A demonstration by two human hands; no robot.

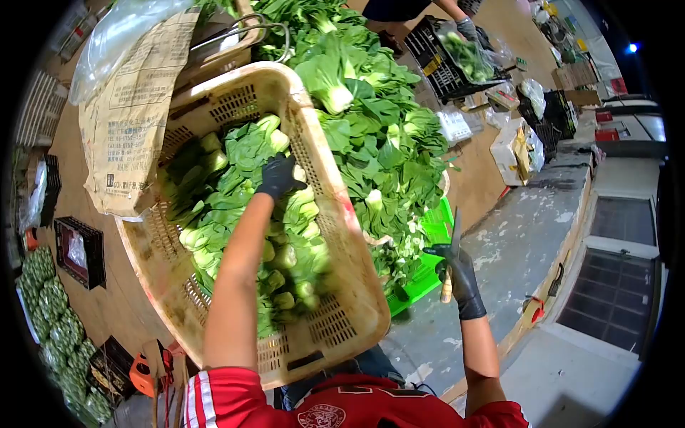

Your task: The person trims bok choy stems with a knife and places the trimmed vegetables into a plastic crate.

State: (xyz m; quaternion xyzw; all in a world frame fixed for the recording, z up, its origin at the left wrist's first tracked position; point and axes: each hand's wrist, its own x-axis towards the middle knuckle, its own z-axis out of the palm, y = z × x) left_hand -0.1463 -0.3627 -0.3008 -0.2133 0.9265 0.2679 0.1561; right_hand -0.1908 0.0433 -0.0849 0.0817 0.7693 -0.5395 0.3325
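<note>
My left hand [280,177], in a black glove, reaches into a large cream plastic crate [328,164]. Its fingers are curled around the pale base of a bok choy [299,174], whose leaves are partly hidden. More bok choy [242,153] lies in rows beneath and around it, with pale bases and green leaves. To the right of the crate, my gloved right hand [464,277] is closed on a knife [456,230]. The blade points up and away from me, and the light wooden handle shows below the fingers.
A big heap of bok choy [389,135] lies beyond the crate, beside a bright green crate [421,278]. A paper sack [128,121] hangs over the crate's left rim. At the back, another person's gloved hand [467,30] is by a black crate [432,60].
</note>
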